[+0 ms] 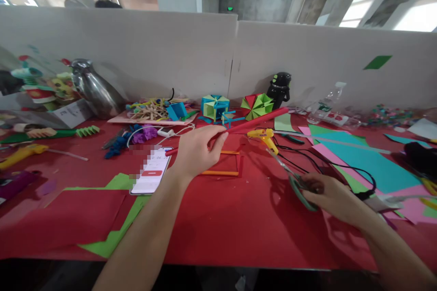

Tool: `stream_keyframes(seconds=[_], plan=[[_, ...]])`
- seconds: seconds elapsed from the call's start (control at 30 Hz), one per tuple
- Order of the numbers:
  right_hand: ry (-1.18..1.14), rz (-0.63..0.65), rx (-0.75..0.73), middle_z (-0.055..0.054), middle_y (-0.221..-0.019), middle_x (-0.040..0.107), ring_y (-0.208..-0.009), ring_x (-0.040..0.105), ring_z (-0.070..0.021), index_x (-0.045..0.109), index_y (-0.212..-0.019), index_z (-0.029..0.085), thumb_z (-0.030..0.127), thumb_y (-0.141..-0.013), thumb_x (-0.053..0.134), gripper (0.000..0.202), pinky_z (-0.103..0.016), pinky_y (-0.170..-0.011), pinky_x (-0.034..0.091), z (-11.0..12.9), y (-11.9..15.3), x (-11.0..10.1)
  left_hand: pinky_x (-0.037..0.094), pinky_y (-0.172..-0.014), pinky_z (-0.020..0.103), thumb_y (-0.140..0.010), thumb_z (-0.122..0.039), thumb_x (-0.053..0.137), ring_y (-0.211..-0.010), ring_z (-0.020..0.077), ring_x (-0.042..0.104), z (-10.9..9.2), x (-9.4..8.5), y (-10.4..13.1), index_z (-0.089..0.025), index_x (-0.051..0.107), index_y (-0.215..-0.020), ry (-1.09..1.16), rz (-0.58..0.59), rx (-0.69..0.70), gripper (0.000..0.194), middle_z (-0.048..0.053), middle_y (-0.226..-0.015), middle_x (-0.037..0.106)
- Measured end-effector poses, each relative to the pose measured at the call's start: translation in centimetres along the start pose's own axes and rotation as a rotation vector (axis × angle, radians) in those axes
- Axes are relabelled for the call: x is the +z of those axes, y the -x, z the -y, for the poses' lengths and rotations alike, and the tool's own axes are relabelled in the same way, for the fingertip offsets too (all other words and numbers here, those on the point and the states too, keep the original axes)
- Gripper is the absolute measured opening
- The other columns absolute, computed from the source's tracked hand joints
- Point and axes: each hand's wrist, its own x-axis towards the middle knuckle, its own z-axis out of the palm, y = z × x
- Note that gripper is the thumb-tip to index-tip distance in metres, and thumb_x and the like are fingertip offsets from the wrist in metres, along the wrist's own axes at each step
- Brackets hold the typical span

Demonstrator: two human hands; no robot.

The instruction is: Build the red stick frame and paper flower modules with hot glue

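Observation:
My left hand [198, 151] is closed around a long thin red stick [259, 120], perhaps rolled paper, which slants up to the right. Beneath that hand an orange and red rectangular frame [221, 173] lies on the table, partly covered by the hand. My right hand [322, 193] grips a pair of scissors [298, 186] with green handles, blades pointing up and left. Their tips are near a yellow hot glue gun [262, 135] and apart from the red stick.
A phone [152, 175] lies left of my left hand. Blue and green paper models [215, 108] stand behind. Black cables [327, 161] and coloured sheets [362, 159] spread to the right. Red and green paper [85, 211] lies front left. A metal jug [94, 86] leans near the partition [164, 54].

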Motion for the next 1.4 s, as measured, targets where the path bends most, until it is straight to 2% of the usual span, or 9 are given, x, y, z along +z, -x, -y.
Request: stream_keyframes(seconds=[0.1,0.2,0.33,0.53,0.7,0.83,1.17,1.4], plan=[[-0.378,0.107,-0.004,-0.011,-0.1,0.073,-0.092,0.07,-0.0286,0.069,-0.105,0.024,0.039,-0.073,0.074,0.035,-0.038,-0.08,0.057,1.5,0.5,-0.2,0.049,-0.071,0.026,-0.092,-0.031,0.057,-0.082,0.0169,0.068,-0.8,-0.6,0.0,-0.018,0.071,-0.099,0.111,-0.105,-0.005,0.02,0.005,-0.092,0.075],[-0.557,0.091,-0.136,-0.01,-0.097,0.07,-0.087,0.066,-0.0267,0.066,-0.103,0.026,0.036,-0.069,0.08,0.038,-0.038,-0.08,0.056,4.4,0.5,0.6,0.05,-0.069,0.025,-0.092,-0.029,0.057,-0.075,0.0147,0.066,-1.9,-1.3,0.0,-0.018,0.071,-0.094,0.254,-0.14,-0.017,0.018,0.004,-0.086,0.074],[-0.565,0.087,-0.298,-0.004,-0.09,0.06,-0.081,0.057,-0.021,0.061,-0.103,0.027,0.029,-0.068,0.081,0.04,-0.034,-0.076,0.052,7.8,-0.4,2.5,0.048,-0.059,0.023,-0.093,-0.027,0.057,-0.066,0.0118,0.061,-3.1,-2.1,0.2,-0.018,0.069,-0.09,0.436,-0.127,-0.078,0.015,0.002,-0.077,0.071],[-0.491,0.014,-0.327,-0.002,-0.09,0.052,-0.079,0.048,-0.0186,0.056,-0.105,0.027,0.032,-0.062,0.087,0.053,-0.031,-0.074,0.046,10.1,-1.7,4.5,0.049,-0.061,0.024,-0.094,-0.029,0.057,-0.068,0.0127,0.062,-3.4,-2.1,0.4,-0.019,0.069,-0.085,0.486,-0.071,-0.113,0.018,0.001,-0.075,0.07],[-0.532,0.022,-0.34,0.001,-0.085,0.049,-0.077,0.047,-0.0166,0.054,-0.096,0.025,0.033,-0.068,0.084,0.042,-0.03,-0.073,0.043,11.9,-2.5,5.7,0.046,-0.058,0.022,-0.093,-0.027,0.057,-0.065,0.0108,0.06,-3.2,-1.4,0.4,-0.018,0.069,-0.084,0.436,-0.001,-0.097,0.017,0.0,-0.074,0.069],[-0.528,-0.009,-0.297,0.002,-0.079,0.048,-0.071,0.044,-0.015,0.053,-0.089,0.024,0.033,-0.07,0.083,0.037,-0.029,-0.069,0.041,12.6,-3.0,6.3,0.046,-0.059,0.022,-0.093,-0.025,0.057,-0.067,0.0112,0.06,-3.0,-0.9,0.3,-0.018,0.07,-0.087,0.422,0.016,-0.111,0.016,0.0,-0.075,0.069],[-0.561,0.019,-0.263,0.003,-0.075,0.049,-0.068,0.044,-0.015,0.054,-0.085,0.023,0.038,-0.069,0.083,0.036,-0.029,-0.065,0.04,12.5,-2.4,6.9,0.05,-0.064,0.025,-0.093,-0.027,0.056,-0.072,0.0147,0.064,-3.0,-0.6,0.1,-0.018,0.071,-0.087,0.414,0.051,-0.121,0.019,0.002,-0.08,0.072],[-0.591,0.045,-0.246,0.003,-0.076,0.05,-0.068,0.046,-0.0143,0.055,-0.087,0.023,0.035,-0.07,0.082,0.034,-0.028,-0.065,0.041,12.6,-2.1,6.9,0.049,-0.062,0.024,-0.093,-0.027,0.056,-0.072,0.0141,0.064,-3.1,-0.4,0.2,-0.018,0.07,-0.089,0.446,0.047,-0.131,0.018,0.002,-0.079,0.071]])
